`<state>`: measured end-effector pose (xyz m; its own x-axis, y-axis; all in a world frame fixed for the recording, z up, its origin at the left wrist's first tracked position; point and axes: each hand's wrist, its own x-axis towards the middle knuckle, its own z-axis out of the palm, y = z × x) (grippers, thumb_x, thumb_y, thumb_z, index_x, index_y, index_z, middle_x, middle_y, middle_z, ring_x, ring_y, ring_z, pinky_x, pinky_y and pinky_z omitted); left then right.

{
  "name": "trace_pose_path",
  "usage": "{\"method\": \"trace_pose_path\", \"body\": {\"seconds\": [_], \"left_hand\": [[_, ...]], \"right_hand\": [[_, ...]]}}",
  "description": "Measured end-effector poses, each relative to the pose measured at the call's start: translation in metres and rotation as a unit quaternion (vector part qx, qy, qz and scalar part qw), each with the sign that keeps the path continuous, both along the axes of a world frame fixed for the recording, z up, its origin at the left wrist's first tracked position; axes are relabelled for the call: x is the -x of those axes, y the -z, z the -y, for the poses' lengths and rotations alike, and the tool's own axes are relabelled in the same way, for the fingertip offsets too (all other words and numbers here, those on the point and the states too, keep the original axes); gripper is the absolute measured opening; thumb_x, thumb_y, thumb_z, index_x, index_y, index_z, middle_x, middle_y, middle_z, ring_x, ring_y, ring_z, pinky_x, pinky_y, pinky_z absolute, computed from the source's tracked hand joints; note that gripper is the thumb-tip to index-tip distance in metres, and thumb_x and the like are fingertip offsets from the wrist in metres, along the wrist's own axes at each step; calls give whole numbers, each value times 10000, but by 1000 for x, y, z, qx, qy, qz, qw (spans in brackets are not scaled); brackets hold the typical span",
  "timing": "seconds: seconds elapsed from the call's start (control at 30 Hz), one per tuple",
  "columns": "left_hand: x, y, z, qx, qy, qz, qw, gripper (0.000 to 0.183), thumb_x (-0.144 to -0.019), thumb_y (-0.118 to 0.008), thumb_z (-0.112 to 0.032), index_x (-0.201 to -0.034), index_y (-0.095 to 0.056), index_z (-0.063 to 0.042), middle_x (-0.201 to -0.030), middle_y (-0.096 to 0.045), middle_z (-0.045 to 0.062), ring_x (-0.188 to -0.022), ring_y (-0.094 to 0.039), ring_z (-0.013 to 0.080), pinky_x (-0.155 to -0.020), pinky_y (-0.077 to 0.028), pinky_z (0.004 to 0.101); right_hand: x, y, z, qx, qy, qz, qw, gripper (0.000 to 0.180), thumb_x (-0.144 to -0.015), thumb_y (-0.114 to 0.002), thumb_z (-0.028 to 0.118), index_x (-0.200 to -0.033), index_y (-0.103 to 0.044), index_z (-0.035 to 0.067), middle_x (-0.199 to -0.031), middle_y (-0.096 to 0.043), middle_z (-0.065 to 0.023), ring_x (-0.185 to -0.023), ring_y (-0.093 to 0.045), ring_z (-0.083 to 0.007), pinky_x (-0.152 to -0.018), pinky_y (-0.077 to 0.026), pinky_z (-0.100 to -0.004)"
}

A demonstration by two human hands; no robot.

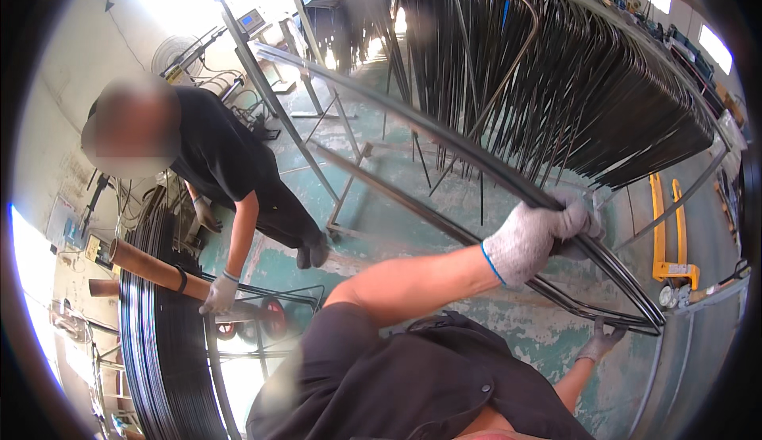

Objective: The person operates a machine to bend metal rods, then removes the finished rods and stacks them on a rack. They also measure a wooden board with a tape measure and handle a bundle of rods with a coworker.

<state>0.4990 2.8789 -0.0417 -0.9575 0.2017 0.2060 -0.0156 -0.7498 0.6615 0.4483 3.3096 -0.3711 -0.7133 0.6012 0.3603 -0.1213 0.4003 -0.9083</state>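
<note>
My left hand (536, 234), in a pale knitted glove with a blue cuff edge, grips a bundle of long dark metal rods (476, 157). The rods run from the upper left to a bend at the lower right, where they turn back into a lower run. Near that bend, my right hand (601, 342), in a greyish glove, holds the lower part of the rods from the near side; some of its fingers are hidden behind them. The upper run passes close to a grey metal frame (280, 106) at its far end.
Many bent dark rods (631, 100) hang on a rack ahead and right. At left, a gloved co-worker (226, 154) leans beside stacked rods (149, 344) and a brown tube (161, 273). A yellow pallet jack (675, 270) stands at right. The green floor (381, 184) is worn.
</note>
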Motion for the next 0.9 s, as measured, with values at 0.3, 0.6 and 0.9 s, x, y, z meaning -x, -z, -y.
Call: {"method": "trace_pose_path", "body": {"seconds": [0.3,0.6,0.9], "left_hand": [[51,-113,63,0,96,-108,989,295,-1015,-671,-306,-806,-580,-119,-914,-643,111,-1058,-723,415,-973,-624,639],[103,-216,194,7,-71,-156,985,399,-1150,-426,-329,-1154,-559,47,-995,-712,218,-896,-771,365,-902,-674,549],[157,-261,377,87,-28,-237,967,471,-1139,-438,-481,-1026,-570,-43,-1138,-657,149,-1116,-632,289,-877,-555,398]], "right_hand": [[35,-89,63,147,89,-193,966,637,-918,-875,271,-1316,-577,-127,-1157,-716,-186,-1043,-707,-277,-898,-586,-392],[12,-210,179,53,43,-197,978,440,-1000,-768,244,-1238,-641,-102,-1017,-758,-171,-820,-714,-222,-742,-593,-330],[10,-443,347,-73,-46,-131,988,357,-1081,-620,348,-1219,-667,22,-711,-441,61,-562,-358,-24,-501,-266,-249]]}}
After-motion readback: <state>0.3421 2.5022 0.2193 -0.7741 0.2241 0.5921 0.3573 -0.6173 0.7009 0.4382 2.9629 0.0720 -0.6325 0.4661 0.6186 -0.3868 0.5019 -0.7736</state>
